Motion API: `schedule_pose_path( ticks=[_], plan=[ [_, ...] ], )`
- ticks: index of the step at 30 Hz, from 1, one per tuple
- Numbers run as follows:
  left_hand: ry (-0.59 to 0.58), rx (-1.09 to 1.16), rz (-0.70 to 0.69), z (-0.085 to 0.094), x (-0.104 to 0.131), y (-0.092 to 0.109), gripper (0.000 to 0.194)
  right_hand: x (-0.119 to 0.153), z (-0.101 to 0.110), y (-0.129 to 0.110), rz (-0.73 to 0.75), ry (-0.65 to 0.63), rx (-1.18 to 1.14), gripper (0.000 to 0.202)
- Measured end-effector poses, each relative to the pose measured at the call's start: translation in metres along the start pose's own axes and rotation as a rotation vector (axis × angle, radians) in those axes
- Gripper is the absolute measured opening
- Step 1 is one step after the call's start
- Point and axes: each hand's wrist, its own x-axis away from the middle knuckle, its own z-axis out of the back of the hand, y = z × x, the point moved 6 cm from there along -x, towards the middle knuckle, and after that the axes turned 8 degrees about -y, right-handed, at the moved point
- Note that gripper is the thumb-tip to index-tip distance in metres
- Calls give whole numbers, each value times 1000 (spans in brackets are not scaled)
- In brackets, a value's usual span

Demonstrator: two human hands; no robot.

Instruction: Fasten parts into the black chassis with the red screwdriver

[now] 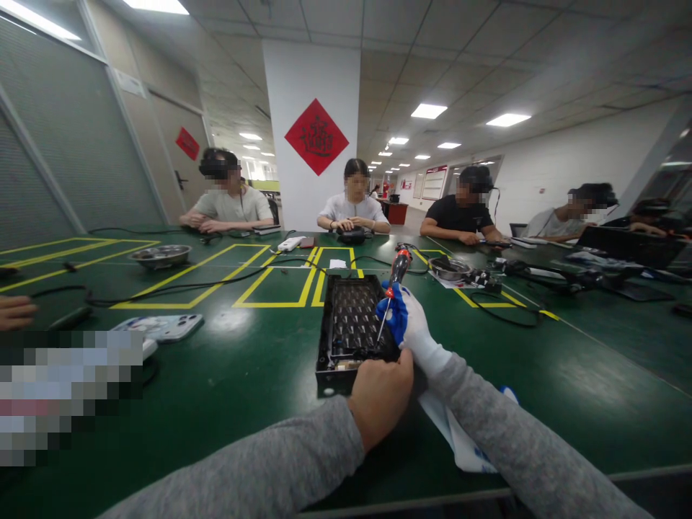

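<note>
On green table (pixel 259 375), one case (pixel 324 339), right hand (pixel 409 323) pinching one screwdriver (pixel 400 268), left hand (pixel 381 393), grip unclear

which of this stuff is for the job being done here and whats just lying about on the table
In the job: screwdriver, black case, right glove.

Apparently just lying about: phone, bowl at left, white slip.
</note>
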Motion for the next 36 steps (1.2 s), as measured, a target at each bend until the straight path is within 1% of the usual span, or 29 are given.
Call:
schedule_pose_path(
  ticks=[6, 9, 15, 20, 22, 23, 24, 25, 26, 28, 29, 30, 31, 32, 34, 36],
  plan=[
    [-21, 36, 61, 2, -2, -3, 14, 3, -2, -2, -8, 2, 14, 28],
    [-41, 42, 69, 1, -3, -3, 15, 4, -4, -3, -15, -13, 35, 29],
    [-40, 11, 36, 0, -1, -4, 13, 4, -2, -4, 11, -20, 20, 30],
    [-26, 19, 21, -3, 0, 2, 12, 3, -2, -2, -2, -13, 41, 30],
    [-29, 22, -11, 1, 0, 2, 11, 3, -2, -3, 1, -10, 32, 30],
    [-26, 28, -42, 6, -1, 0, 11, 3, -2, -3, 3, -8, 23, 31],
    [-18, 43, -85, 12, -3, -4, 14, 3, -2, -4, 5, -3, 16, 31],
    [0, 73, -135, 20, -6, -11, 20, 4, -2, -5, 10, 2, 12, 31],
    [51, 115, -129, 30, -10, -24, 26, 4, -3, -6, 17, 4, 11, 31],
    [154, 259, -55, 46, -22, -60, 30, 5, -3, -8, 36, -1, 17, 31],
    [187, 362, -20, 50, -28, -80, 32, 6, -4, -9, 44, -8, 26, 32],
    [180, 485, -18, 49, -35, -96, 32, 7, -5, -10, 48, -19, 40, 32],
    [128, 618, -40, 43, -42, -108, 34, 8, -7, -11, 46, -37, 62, 33],
    [39, 744, -75, 33, -47, -116, 35, 9, -9, -12, 43, -54, 89, 33],
    [-161, 905, -151, 12, -52, -120, 37, 13, -13, -13, 42, -85, 145, 34],
    [-280, 962, -194, -4, -50, -118, 36, 16, -17, -16, 54, -99, 181, 35]
  ],
)
